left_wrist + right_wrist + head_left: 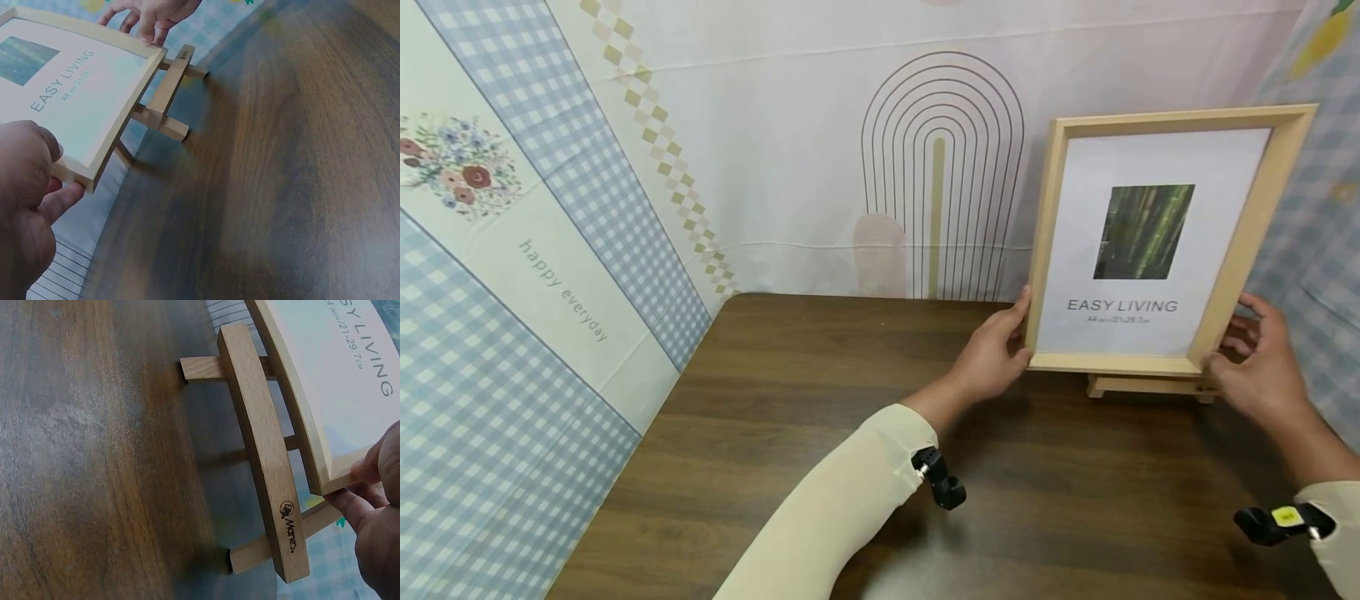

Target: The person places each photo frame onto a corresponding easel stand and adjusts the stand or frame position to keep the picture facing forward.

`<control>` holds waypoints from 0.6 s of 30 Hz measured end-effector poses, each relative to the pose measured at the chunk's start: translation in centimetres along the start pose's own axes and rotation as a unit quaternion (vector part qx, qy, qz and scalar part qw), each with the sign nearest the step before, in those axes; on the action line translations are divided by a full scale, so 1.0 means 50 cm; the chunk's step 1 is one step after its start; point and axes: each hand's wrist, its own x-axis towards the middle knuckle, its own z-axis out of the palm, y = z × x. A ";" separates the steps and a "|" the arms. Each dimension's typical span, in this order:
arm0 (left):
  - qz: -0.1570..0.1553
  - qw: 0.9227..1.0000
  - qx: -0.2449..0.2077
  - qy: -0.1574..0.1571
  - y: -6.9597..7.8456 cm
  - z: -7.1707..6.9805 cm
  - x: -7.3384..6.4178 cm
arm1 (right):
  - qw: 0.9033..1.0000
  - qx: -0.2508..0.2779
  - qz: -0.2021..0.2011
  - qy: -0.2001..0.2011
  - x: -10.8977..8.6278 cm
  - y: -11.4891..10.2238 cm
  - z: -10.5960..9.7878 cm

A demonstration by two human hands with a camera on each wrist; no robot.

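Picture frame, pale wood, right side of head view.
My left hand grips its lower left edge; my right hand pinches its lower right corner, near a wooden easel.

A homelike corner — wood-grain table, printed cloth hanging on 3 sides.

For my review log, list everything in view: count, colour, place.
Table: one, dark brown, foreground.
Easel: one, light brown, on table's right side.
Picture frame: one, pale wood, at easel's front.
Printed insert: one, white with green picture, inside frame.
Patterned cloth: count unclear, pale and blue check, behind and beside table.
Wrist devices: two, black, one per wrist.
Sleeves: two, cream, on forearms.
Left hand: one, bare, gripping frame's lower left.
Right hand: one, bare, gripping frame's lower right.
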 end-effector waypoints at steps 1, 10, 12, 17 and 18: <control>-0.001 1.000 -0.001 -0.002 0.001 0.001 0.001 | 1.000 0.007 -0.001 0.003 0.000 0.001 -0.001; -0.001 1.000 0.009 0.002 0.001 0.009 0.006 | 1.000 0.016 -0.007 0.007 0.001 0.008 -0.005; 0.000 1.000 0.007 0.001 -0.001 0.012 0.006 | 1.000 0.020 -0.008 0.010 0.001 0.008 -0.005; 0.004 1.000 0.003 0.003 -0.002 0.016 0.007 | 1.000 0.011 -0.004 0.019 0.002 0.009 -0.004; 0.004 1.000 0.003 0.004 -0.001 0.017 0.007 | 1.000 0.005 -0.001 0.022 0.002 0.009 -0.003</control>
